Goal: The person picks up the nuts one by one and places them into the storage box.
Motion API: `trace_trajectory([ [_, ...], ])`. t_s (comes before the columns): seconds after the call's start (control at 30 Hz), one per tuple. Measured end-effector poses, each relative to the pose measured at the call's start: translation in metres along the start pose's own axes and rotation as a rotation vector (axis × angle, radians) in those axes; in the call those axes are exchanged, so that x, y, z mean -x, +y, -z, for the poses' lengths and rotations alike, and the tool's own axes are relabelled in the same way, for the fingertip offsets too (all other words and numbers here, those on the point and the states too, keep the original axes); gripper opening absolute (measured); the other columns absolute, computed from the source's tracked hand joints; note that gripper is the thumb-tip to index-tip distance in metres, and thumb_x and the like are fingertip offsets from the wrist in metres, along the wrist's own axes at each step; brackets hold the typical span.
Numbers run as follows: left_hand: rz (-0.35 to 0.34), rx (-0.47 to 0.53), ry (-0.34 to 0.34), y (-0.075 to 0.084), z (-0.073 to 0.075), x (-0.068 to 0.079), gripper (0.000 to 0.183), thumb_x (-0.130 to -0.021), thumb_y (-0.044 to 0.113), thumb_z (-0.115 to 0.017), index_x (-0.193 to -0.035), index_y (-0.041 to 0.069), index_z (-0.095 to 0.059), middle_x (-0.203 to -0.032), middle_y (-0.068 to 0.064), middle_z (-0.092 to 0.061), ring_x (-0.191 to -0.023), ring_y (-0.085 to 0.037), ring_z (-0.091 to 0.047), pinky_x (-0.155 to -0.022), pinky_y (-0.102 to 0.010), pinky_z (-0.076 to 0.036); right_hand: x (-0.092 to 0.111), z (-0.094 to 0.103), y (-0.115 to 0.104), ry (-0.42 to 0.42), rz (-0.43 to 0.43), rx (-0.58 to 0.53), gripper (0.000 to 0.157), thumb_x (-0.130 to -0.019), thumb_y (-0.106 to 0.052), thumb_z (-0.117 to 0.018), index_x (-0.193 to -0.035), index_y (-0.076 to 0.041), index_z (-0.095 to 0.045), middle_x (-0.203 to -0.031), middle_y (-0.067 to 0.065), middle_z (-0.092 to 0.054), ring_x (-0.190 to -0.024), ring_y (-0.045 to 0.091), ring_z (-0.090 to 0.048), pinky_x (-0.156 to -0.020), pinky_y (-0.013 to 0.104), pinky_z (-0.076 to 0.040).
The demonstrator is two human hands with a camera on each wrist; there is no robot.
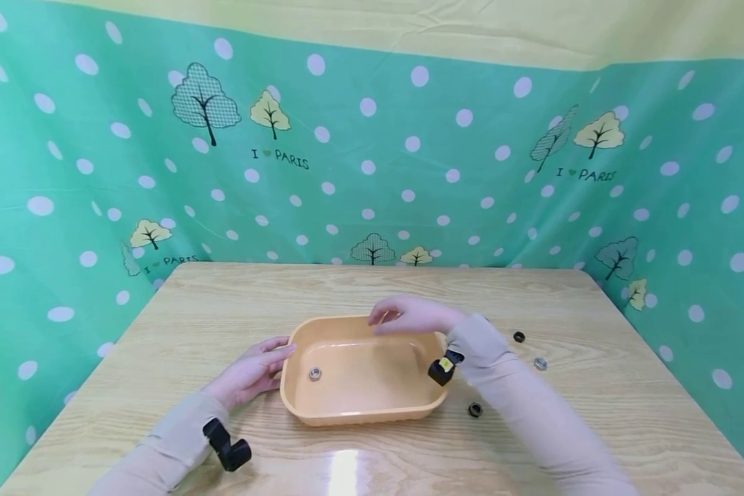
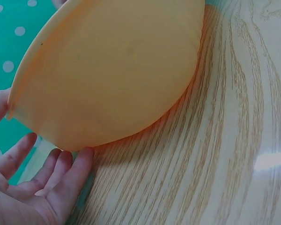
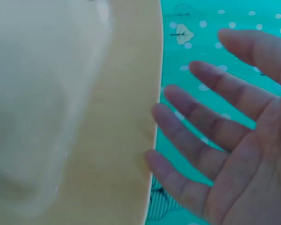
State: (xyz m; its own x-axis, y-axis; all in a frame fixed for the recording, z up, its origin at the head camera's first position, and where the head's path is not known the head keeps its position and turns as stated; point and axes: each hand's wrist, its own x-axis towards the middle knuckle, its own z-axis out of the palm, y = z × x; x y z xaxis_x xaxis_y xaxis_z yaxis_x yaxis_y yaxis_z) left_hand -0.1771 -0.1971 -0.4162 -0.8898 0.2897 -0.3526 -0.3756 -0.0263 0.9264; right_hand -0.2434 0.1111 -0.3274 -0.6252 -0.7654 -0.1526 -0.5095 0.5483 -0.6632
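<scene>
An orange plastic tub (image 1: 372, 413) sits in the middle of the wooden table (image 1: 223, 303). One metal nut (image 1: 315, 374) lies inside it near the left wall. My left hand (image 1: 254, 368) rests flat on the table with its fingertips against the tub's left wall (image 2: 107, 84); its fingers (image 2: 51, 173) are straight. My right hand (image 1: 409, 315) hovers over the tub's far rim, its fingers (image 3: 201, 126) spread and holding nothing. The tub (image 3: 61, 117) fills the left of the right wrist view, blurred.
Three loose nuts lie on the table right of the tub: a dark one (image 1: 474, 410) near the front, a dark one (image 1: 519, 337) farther back, a silvery one (image 1: 540, 364) between. A teal dotted cloth (image 1: 372, 172) walls the table on three sides.
</scene>
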Motion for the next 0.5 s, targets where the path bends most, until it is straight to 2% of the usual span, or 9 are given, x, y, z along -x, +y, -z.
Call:
trace_trajectory([
  [0.17,-0.011,0.001,-0.031,0.001,-0.001,0.001,0.072,-0.097,0.026,-0.054,-0.146,-0.006,-0.013,-0.115,-0.004,-0.065,-0.098,-0.01,-0.061,-0.089,-0.036,-0.054,0.02,-0.001,0.02,0.105,0.007,-0.023,0.032,-0.091,-0.02,-0.061,-0.117,0.0,-0.061,-0.118,0.017,-0.062,-0.108,0.026,-0.058,-0.1,0.041,-0.048],
  [0.33,-0.011,0.009,-0.034,0.001,-0.001,0.001,0.072,-0.096,0.026,-0.054,-0.146,-0.006,-0.013,-0.112,-0.002,-0.066,-0.097,-0.009,-0.062,-0.088,-0.034,-0.054,0.035,-0.005,0.038,0.194,0.016,-0.007,0.03,-0.092,-0.019,-0.06,-0.115,0.001,-0.061,-0.116,0.018,-0.061,-0.107,0.031,-0.058,-0.096,0.045,-0.049],
  [0.5,-0.019,0.016,-0.017,0.0,0.0,0.002,0.07,-0.096,0.026,-0.054,-0.146,-0.005,-0.015,-0.11,-0.001,-0.066,-0.096,-0.008,-0.062,-0.087,-0.034,-0.054,0.049,-0.003,0.041,0.239,0.037,0.072,0.03,-0.091,-0.017,-0.06,-0.115,0.001,-0.061,-0.113,0.017,-0.062,-0.104,0.03,-0.058,-0.09,0.047,-0.051],
])
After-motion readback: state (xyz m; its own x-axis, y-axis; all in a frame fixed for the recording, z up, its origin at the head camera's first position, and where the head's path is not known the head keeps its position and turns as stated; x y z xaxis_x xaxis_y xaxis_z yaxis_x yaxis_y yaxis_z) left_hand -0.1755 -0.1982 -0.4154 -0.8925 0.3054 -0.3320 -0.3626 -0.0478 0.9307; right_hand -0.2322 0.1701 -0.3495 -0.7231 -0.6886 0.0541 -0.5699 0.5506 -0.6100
